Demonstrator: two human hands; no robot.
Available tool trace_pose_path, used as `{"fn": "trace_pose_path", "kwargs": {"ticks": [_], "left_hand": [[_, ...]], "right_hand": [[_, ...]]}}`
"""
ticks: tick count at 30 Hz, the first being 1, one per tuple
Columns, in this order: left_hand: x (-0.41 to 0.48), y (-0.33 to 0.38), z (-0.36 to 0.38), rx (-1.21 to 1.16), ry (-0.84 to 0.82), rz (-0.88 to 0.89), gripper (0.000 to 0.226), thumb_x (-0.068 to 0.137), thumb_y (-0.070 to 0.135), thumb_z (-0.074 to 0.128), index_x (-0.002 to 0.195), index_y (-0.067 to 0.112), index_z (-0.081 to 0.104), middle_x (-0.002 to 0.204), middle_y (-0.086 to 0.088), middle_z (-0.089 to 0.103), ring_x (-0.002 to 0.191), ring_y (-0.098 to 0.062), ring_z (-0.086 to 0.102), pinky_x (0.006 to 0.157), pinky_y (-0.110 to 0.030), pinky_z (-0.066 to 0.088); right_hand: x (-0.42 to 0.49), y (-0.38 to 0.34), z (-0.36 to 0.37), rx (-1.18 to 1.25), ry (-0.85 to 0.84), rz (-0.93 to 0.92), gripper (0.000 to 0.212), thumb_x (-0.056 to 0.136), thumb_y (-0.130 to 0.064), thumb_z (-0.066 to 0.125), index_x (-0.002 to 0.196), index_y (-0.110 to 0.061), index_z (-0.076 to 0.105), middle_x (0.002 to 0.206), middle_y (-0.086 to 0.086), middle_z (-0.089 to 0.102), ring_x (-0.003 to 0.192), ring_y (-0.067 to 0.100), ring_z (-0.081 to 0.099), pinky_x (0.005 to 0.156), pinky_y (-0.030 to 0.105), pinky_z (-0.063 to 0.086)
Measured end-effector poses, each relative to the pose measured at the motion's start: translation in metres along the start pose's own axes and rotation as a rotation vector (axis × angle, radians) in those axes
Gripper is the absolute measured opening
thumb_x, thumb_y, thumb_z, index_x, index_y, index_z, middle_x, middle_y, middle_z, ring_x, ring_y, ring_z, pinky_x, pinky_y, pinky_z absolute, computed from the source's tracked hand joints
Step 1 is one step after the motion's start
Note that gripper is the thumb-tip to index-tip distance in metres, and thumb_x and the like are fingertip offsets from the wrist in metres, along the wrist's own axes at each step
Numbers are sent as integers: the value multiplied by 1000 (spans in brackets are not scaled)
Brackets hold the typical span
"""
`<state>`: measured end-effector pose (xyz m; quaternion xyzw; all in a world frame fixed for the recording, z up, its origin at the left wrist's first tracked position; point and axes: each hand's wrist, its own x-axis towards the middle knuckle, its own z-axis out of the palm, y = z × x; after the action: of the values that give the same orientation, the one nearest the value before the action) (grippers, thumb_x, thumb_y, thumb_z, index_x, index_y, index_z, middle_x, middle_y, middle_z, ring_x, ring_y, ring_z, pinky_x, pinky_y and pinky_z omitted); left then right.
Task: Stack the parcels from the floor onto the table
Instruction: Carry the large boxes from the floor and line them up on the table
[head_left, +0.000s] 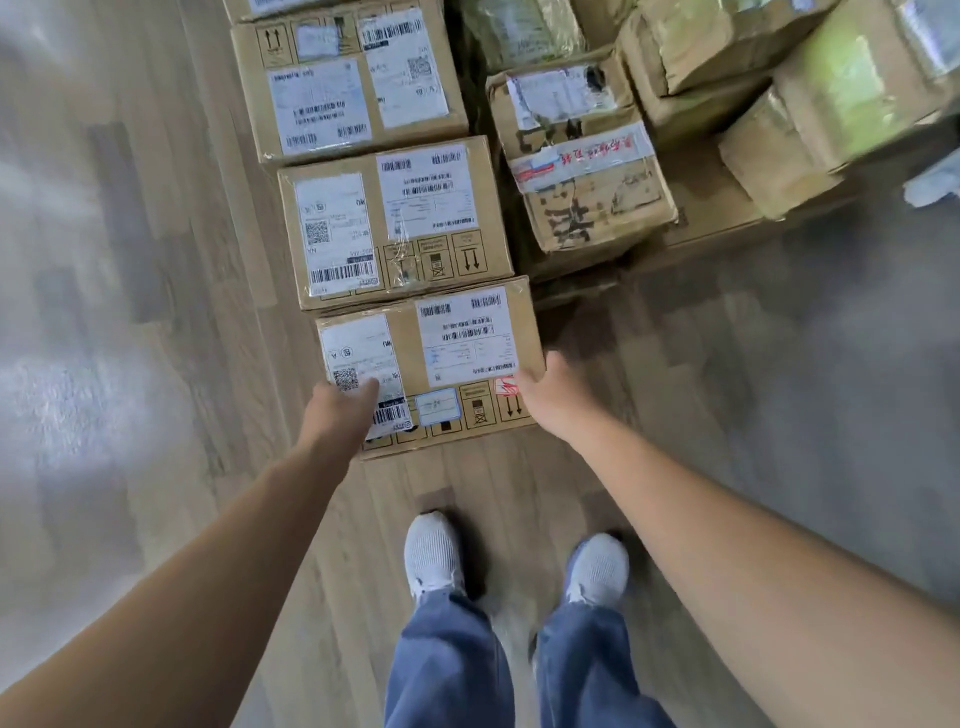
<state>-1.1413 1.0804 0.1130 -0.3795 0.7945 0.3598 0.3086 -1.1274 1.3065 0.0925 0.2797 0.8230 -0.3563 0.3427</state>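
Note:
A row of brown cardboard parcels with white shipping labels lies on the wood floor. The nearest parcel (415, 358) is just ahead of my feet. My left hand (340, 410) holds its left edge, with the thumb on the top label and the fingers hidden down the side. My right hand (543, 397) holds its right edge, thumb on the top corner. A second parcel (395, 223) and a third parcel (348, 78) lie behind it in line. No table is in view.
A pile of taped, worn boxes (587, 156) stands to the right of the row, with more wrapped boxes (831, 104) behind it at the far right. My two shoes (434, 553) stand on the floor just before the nearest parcel. Bare floor (130, 312) lies to the left.

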Motion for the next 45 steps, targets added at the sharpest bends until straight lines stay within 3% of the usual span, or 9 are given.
{"fn": "trace_pose_path", "kwargs": {"ticks": [5,9,13,20,27,31,35,37,45], "left_hand": [[-18,-6,12,3,-7,17,44,86,30,56,122,7,50,108,-12,64,89,-30,65,78,-50,57],[-73,14,12,-7,-19,68,37,86,25,55,118,8,48,106,-7,62,89,-26,63,77,-48,57],[-144,46,7,-77,-62,138,26,89,21,56,111,12,45,96,0,60,75,-12,60,46,-24,47],[-294,149,-31,-172,-144,244,17,99,14,40,103,1,49,82,-9,56,57,-14,52,30,-14,34],[-409,235,-71,-318,-260,509,14,94,15,44,91,9,56,59,6,53,44,-3,52,45,-18,44],[-453,274,-90,-272,-377,654,32,83,33,54,107,16,64,88,0,69,82,-18,67,78,-36,55],[-490,303,-105,-226,-500,859,31,82,31,59,112,26,63,106,1,71,90,-10,69,74,-28,57],[-507,320,-112,-154,-581,958,40,78,36,60,118,33,61,112,4,70,100,-16,67,88,-39,55],[-586,370,-104,-10,-822,1290,71,66,51,75,131,36,48,125,13,63,116,-13,60,100,-44,47]], "right_hand": [[-7,20,-5,71,21,7,37,99,-40,40,123,-14,49,111,6,61,94,26,59,75,38,50],[-39,34,-54,70,71,17,35,100,-40,38,119,-15,51,109,3,61,87,21,56,68,33,44],[-90,38,-122,89,119,47,32,99,-43,37,116,-19,50,108,3,61,93,25,59,82,44,52],[-222,-3,-289,119,291,-45,41,92,-52,43,118,-22,54,118,6,63,105,30,58,89,39,48],[-341,-25,-408,197,558,-45,48,89,-55,41,120,-21,56,114,8,61,98,28,58,81,38,49],[-393,-31,-443,294,713,-30,42,91,-49,43,111,-16,60,101,4,65,89,25,59,68,31,41],[-441,-32,-463,354,825,-3,34,93,-46,45,87,-15,60,73,-2,59,64,15,55,48,25,33],[-462,-30,-471,369,885,48,35,93,-43,45,78,-15,57,66,-1,55,58,14,51,46,25,29],[-531,-3,-509,558,1106,99,38,91,-43,48,91,-9,66,80,8,64,84,32,63,75,46,56]]}}
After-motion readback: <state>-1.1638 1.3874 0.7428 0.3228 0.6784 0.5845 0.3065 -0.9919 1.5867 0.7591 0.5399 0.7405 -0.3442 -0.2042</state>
